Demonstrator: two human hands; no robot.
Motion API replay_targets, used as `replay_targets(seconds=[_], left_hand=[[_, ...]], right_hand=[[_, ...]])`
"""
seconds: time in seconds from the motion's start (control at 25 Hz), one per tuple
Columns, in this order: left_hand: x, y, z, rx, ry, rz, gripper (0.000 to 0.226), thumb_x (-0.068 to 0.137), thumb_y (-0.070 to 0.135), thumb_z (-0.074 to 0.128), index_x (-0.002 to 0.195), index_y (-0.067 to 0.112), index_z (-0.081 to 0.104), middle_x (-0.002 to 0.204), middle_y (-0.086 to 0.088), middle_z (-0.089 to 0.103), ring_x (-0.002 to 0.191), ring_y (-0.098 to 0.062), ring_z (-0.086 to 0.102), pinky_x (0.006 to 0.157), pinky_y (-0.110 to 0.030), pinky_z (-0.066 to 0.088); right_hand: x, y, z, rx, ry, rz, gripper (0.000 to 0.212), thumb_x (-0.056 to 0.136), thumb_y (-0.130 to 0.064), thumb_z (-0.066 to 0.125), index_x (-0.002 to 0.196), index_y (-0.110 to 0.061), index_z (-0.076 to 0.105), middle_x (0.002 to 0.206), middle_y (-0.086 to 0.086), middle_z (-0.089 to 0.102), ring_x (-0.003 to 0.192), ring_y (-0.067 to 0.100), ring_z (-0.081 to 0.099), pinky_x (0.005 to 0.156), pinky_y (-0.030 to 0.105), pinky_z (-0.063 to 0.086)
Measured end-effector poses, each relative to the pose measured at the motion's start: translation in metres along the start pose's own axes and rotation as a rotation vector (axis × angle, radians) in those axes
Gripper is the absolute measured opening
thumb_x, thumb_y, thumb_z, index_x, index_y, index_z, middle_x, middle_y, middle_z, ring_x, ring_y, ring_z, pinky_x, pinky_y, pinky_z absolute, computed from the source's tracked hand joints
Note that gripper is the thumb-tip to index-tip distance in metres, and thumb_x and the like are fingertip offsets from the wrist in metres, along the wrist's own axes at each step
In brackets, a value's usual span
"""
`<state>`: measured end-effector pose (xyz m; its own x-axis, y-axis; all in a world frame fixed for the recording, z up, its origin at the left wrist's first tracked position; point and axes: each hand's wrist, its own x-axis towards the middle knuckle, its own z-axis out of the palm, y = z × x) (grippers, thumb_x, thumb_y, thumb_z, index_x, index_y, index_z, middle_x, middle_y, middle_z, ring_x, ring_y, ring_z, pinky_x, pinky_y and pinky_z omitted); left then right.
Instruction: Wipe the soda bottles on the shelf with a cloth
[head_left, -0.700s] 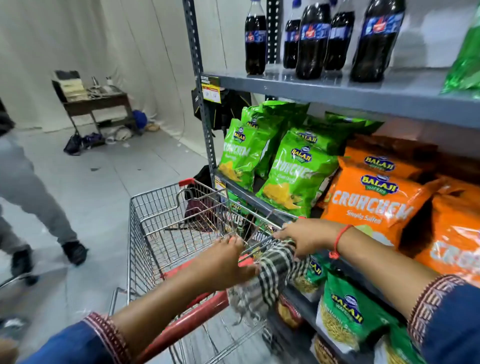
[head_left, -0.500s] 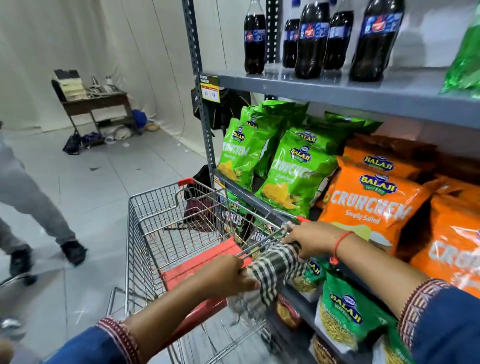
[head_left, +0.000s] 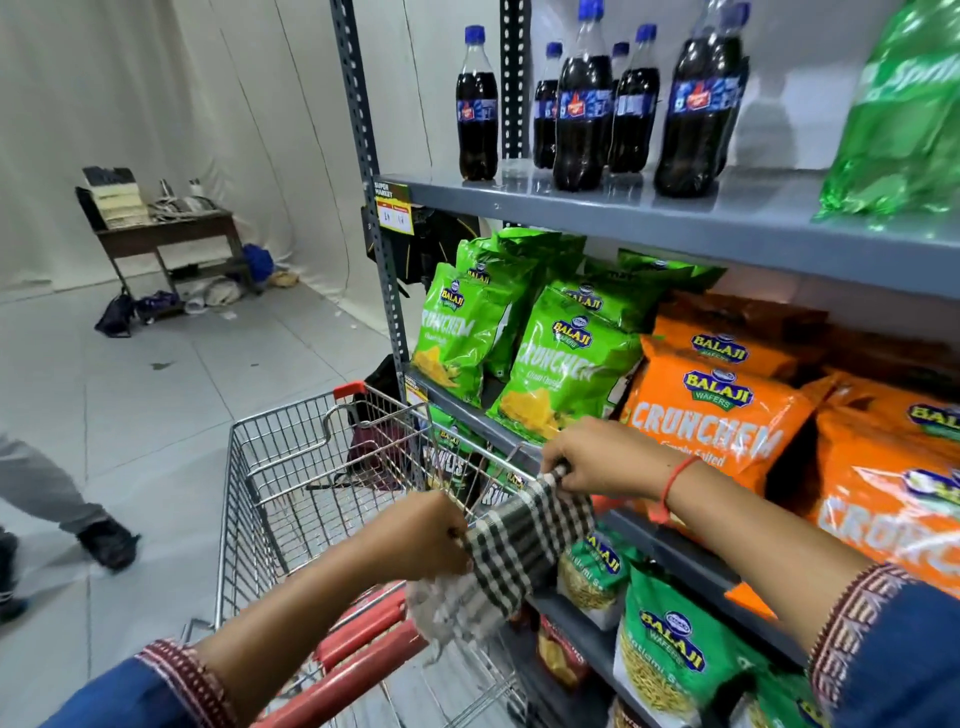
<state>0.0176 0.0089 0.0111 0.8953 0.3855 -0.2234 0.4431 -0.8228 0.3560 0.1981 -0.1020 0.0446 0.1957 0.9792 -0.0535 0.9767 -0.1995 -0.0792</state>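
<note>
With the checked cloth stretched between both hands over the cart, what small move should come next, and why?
Probably lift the cloth toward the cola bottles on the top shelf. Both the left hand and right hand hold it low by the cart, and no bottle is touched yet.

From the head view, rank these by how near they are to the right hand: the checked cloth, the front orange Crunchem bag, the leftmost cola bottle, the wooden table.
1. Checked cloth: in the right hand grip.
2. Orange Crunchem bag: just behind the hand, middle shelf.
3. Leftmost cola bottle: top shelf, above.
4. Wooden table: far left, by the curtain.
</note>
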Motion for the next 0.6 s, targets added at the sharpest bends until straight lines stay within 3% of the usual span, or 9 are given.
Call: replay_targets(seconds=[0.08, 0.2, 0.32, 0.4, 0.48, 0.52, 0.6], left_hand=[[0.005, 0.009, -0.023, -0.084, 0.009, 0.072, 0.008, 0.074, 0.019, 0.06, 0.066, 0.018, 0.06, 0.066, 0.004, 0.062, 0.061, -0.009, 0.059, 0.057, -0.019, 0.049], [0.018, 0.038, -0.053, -0.435, 0.104, 0.214, 0.027, 0.067, 0.023, 0.071, 0.093, 0.02, 0.067, 0.096, 0.002, 0.073, 0.087, -0.012, 0.066, 0.079, -0.026, 0.05], [0.031, 0.073, -0.075, -0.672, 0.249, 0.297, 0.006, 0.073, 0.012, 0.066, 0.072, 0.012, 0.06, 0.07, -0.007, 0.062, 0.062, -0.015, 0.054, 0.061, -0.029, 0.042], [0.039, 0.087, -0.086, -0.865, 0.302, 0.299, 0.008, 0.077, 0.005, 0.061, 0.07, 0.008, 0.06, 0.067, -0.01, 0.058, 0.061, -0.017, 0.051, 0.058, -0.027, 0.04], [0.047, 0.094, -0.099, -1.074, 0.306, 0.283, 0.01, 0.078, 0.003, 0.06, 0.071, 0.008, 0.066, 0.066, -0.006, 0.067, 0.059, -0.016, 0.06, 0.056, -0.023, 0.048], [0.049, 0.098, -0.107, -1.161, 0.303, 0.285, 0.012, 0.078, 0.002, 0.059, 0.072, 0.008, 0.067, 0.064, -0.003, 0.069, 0.057, -0.014, 0.063, 0.055, -0.023, 0.05], [0.054, 0.103, -0.122, -1.275, 0.285, 0.313, 0.016, 0.079, 0.0, 0.055, 0.072, 0.007, 0.066, 0.059, -0.003, 0.07, 0.051, -0.013, 0.064, 0.05, -0.022, 0.052]], right_hand=[[-0.005, -0.002, -0.029, 0.115, 0.079, 0.003, 0.018, 0.075, -0.012, 0.066, 0.092, -0.019, 0.066, 0.092, 0.002, 0.068, 0.082, 0.02, 0.058, 0.059, 0.028, 0.041], [-0.01, -0.008, -0.072, 0.161, 0.19, -0.049, 0.022, 0.071, -0.011, 0.069, 0.09, -0.022, 0.063, 0.091, 0.001, 0.069, 0.077, 0.015, 0.056, 0.058, 0.026, 0.04], [-0.015, -0.012, -0.104, 0.187, 0.304, 0.005, 0.03, 0.068, -0.015, 0.072, 0.085, -0.029, 0.051, 0.087, 0.003, 0.065, 0.065, 0.013, 0.051, 0.057, 0.031, 0.042], [-0.022, -0.011, -0.109, 0.181, 0.548, 0.077, 0.031, 0.072, -0.018, 0.069, 0.091, -0.03, 0.047, 0.097, 0.003, 0.062, 0.085, 0.021, 0.055, 0.074, 0.037, 0.047], [-0.029, -0.013, -0.096, 0.091, 0.975, 0.091, 0.03, 0.079, -0.025, 0.062, 0.106, -0.024, 0.05, 0.113, 0.003, 0.059, 0.105, 0.024, 0.051, 0.092, 0.034, 0.038], [-0.031, -0.017, -0.086, 0.063, 1.107, 0.12, 0.034, 0.082, -0.031, 0.056, 0.114, -0.023, 0.048, 0.122, 0.004, 0.056, 0.114, 0.025, 0.047, 0.1, 0.033, 0.034], [-0.027, -0.026, -0.067, 0.077, 1.1, 0.213, 0.057, 0.084, -0.052, 0.039, 0.134, -0.028, 0.028, 0.148, 0.005, 0.031, 0.136, 0.023, 0.019, 0.112, 0.041, 0.019]])
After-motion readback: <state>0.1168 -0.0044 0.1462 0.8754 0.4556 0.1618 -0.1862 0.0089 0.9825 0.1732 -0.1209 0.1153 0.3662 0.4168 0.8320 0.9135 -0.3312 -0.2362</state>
